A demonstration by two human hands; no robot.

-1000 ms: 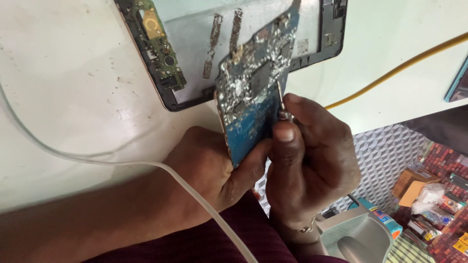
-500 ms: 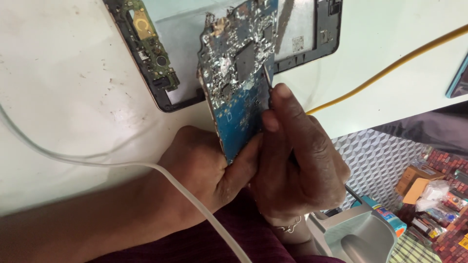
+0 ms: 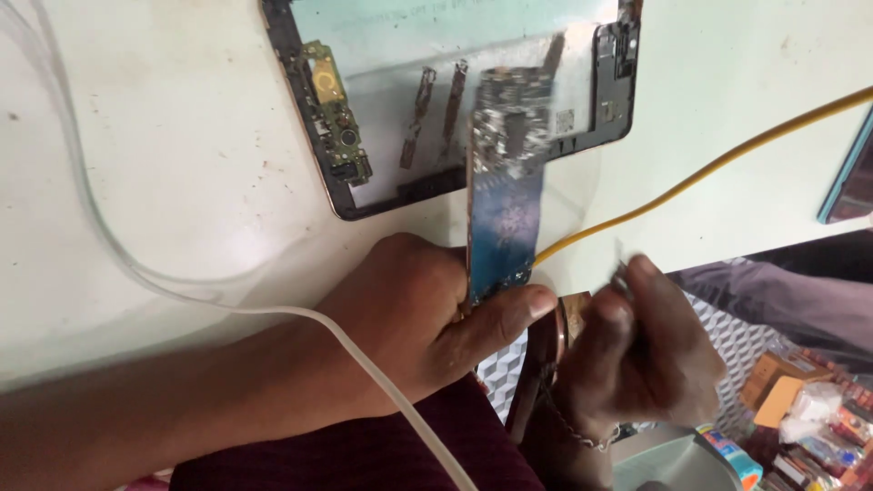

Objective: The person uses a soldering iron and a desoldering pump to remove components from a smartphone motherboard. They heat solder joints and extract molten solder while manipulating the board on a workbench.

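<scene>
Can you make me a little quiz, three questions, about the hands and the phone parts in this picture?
1. Which hand holds the blue circuit board?
2. True or false: the yellow cable lies on the white table.
3. What lies flat on the table behind the board: A) an opened phone frame, B) a closed laptop, C) a plate?

Key
1. The left hand, pinching the board's lower end with the thumb so it stands upright.
2. True. It runs from the board's lower end towards the right edge.
3. A, the phone frame, with small parts along its left side.

The right hand is beside the board, holding a thin tool, blurred.
</scene>
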